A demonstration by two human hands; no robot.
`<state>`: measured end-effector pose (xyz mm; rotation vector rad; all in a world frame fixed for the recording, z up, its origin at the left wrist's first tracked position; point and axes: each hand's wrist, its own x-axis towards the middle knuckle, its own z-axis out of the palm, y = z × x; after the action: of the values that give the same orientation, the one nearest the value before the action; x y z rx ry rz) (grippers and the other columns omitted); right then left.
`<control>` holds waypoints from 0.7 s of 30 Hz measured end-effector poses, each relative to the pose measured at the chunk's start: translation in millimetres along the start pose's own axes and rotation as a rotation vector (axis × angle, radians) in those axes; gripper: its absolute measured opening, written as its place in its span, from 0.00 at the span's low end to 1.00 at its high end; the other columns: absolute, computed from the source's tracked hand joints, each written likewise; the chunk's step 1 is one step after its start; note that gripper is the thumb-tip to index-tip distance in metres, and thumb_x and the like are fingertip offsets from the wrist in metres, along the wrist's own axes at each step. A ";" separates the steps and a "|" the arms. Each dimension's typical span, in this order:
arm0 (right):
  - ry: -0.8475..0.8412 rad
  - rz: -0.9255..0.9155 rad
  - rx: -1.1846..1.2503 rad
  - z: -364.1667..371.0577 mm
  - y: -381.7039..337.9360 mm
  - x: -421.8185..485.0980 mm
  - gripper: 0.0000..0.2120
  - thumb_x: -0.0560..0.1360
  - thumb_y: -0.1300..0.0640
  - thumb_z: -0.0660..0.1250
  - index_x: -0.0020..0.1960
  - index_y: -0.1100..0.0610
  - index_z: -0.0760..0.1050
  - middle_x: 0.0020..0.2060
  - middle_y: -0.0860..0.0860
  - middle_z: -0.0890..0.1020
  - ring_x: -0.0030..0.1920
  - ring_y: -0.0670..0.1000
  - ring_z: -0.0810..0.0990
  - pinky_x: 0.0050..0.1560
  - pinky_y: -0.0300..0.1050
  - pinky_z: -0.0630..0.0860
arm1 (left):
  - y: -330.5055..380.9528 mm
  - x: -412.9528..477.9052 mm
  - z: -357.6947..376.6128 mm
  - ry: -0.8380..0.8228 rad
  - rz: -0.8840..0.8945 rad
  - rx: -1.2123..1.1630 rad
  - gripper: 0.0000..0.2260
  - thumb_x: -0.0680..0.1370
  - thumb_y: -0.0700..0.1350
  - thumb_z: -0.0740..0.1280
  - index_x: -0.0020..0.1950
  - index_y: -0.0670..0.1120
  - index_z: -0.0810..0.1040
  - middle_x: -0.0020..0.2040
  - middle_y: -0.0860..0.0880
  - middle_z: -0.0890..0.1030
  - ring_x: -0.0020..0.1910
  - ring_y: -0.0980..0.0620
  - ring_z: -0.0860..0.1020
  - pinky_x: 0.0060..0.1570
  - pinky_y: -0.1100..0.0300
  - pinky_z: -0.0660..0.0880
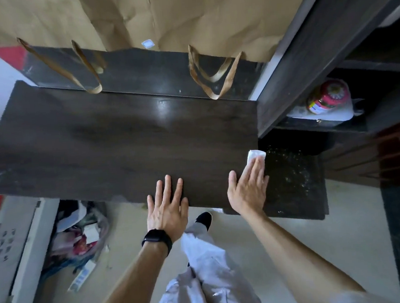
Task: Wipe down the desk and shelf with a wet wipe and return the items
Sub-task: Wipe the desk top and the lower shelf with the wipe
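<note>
A dark wooden desk top (112, 144) fills the middle of the head view. My right hand (247, 190) lies flat with straight fingers on a white wet wipe (254, 157), pressing it onto the desk's front right corner. My left hand (166, 205), with a black watch on the wrist, rests flat on the desk's front edge, fingers spread. To the right stands a dark shelf unit (306, 54) holding a pink and white jar (327, 97) on a white tray.
Brown paper bags (159, 15) hang over the back of the desk, handles drooping onto a black ledge (144, 69). A dusty black lower surface (291, 175) sits right of the desk. A heap of clutter (81, 234) lies on the floor at the left.
</note>
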<state>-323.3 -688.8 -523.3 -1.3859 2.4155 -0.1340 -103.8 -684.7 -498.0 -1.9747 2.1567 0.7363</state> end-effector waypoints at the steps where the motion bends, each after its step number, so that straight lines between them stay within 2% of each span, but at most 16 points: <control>1: -0.001 -0.030 -0.024 -1.4 2.0 -0.9 0.37 0.81 0.41 0.47 0.79 0.66 0.45 0.79 0.62 0.49 0.80 0.59 0.49 0.74 0.66 0.60 | 6.6 -5.7 3.1 0.001 0.011 -0.006 0.28 0.80 0.59 0.40 0.81 0.56 0.48 0.81 0.51 0.45 0.80 0.48 0.43 0.75 0.42 0.49; 4: 0.022 -0.307 -0.163 3.0 26.3 -35.6 0.35 0.82 0.42 0.48 0.80 0.63 0.47 0.80 0.58 0.49 0.80 0.56 0.46 0.77 0.63 0.52 | 19.1 -21.9 12.4 0.004 0.016 -0.025 0.31 0.77 0.59 0.35 0.81 0.55 0.46 0.80 0.54 0.39 0.79 0.51 0.39 0.76 0.43 0.46; 6: -0.018 -0.486 -0.149 2.9 32.3 -58.2 0.32 0.83 0.42 0.46 0.80 0.59 0.48 0.81 0.54 0.49 0.80 0.53 0.46 0.78 0.61 0.48 | 18.9 -26.0 14.5 0.021 0.014 -0.045 0.31 0.77 0.59 0.34 0.81 0.56 0.45 0.77 0.57 0.35 0.77 0.55 0.35 0.77 0.45 0.43; 8: -0.060 -0.689 -0.135 8.8 17.9 -58.6 0.30 0.84 0.44 0.44 0.81 0.56 0.47 0.81 0.50 0.49 0.80 0.50 0.46 0.76 0.62 0.49 | 6.0 -24.2 14.8 0.054 -0.030 -0.050 0.31 0.77 0.59 0.34 0.81 0.56 0.44 0.77 0.57 0.35 0.75 0.58 0.32 0.77 0.46 0.41; 10: -0.076 -0.888 -0.156 21.6 -19.8 -42.8 0.28 0.84 0.45 0.45 0.81 0.54 0.50 0.81 0.48 0.50 0.80 0.48 0.47 0.74 0.62 0.52 | -19.4 -17.3 9.8 0.136 -0.154 -0.101 0.27 0.81 0.58 0.39 0.81 0.55 0.45 0.79 0.57 0.39 0.76 0.58 0.35 0.77 0.47 0.42; 12: -0.077 -0.998 -0.172 37.7 -68.6 -23.0 0.27 0.83 0.45 0.47 0.80 0.53 0.54 0.80 0.47 0.54 0.80 0.48 0.49 0.75 0.64 0.53 | -48.1 -11.4 3.1 0.191 -0.243 -0.122 0.25 0.84 0.55 0.46 0.81 0.56 0.47 0.80 0.56 0.42 0.78 0.56 0.39 0.77 0.45 0.44; 15: -0.124 -1.036 -0.158 53.8 -128.3 -6.4 0.27 0.82 0.46 0.48 0.80 0.51 0.56 0.80 0.46 0.57 0.80 0.47 0.50 0.75 0.66 0.54 | -75.5 -11.9 -3.9 0.206 -0.194 -0.034 0.23 0.84 0.54 0.46 0.80 0.60 0.48 0.81 0.57 0.45 0.79 0.55 0.42 0.77 0.46 0.46; 17: -0.127 -1.005 -0.149 57.0 -145.9 0.4 0.28 0.82 0.45 0.45 0.80 0.52 0.53 0.80 0.46 0.54 0.80 0.47 0.47 0.76 0.66 0.52 | -78.4 -10.5 -4.6 0.224 -0.174 -0.037 0.23 0.84 0.54 0.48 0.80 0.60 0.50 0.81 0.56 0.47 0.79 0.54 0.43 0.77 0.47 0.46; 19: -0.095 -0.869 -0.120 50.7 -143.0 11.5 0.29 0.82 0.44 0.42 0.81 0.54 0.49 0.81 0.48 0.49 0.80 0.49 0.43 0.77 0.64 0.46 | -70.2 -7.9 -1.8 0.243 -0.210 -0.056 0.23 0.84 0.54 0.49 0.80 0.58 0.51 0.81 0.55 0.48 0.80 0.52 0.44 0.77 0.47 0.47; 21: -0.033 -0.632 -0.086 41.8 -117.7 25.7 0.31 0.82 0.43 0.42 0.81 0.57 0.47 0.81 0.52 0.47 0.80 0.52 0.42 0.77 0.62 0.40 | -56.0 -3.6 3.7 0.250 -0.269 -0.066 0.25 0.84 0.56 0.49 0.81 0.56 0.50 0.81 0.53 0.47 0.80 0.50 0.44 0.77 0.46 0.47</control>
<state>-224.4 -767.6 -539.1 -2.1250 1.8928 -0.1596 -50.1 -681.5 -514.7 -2.4434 1.9484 0.5496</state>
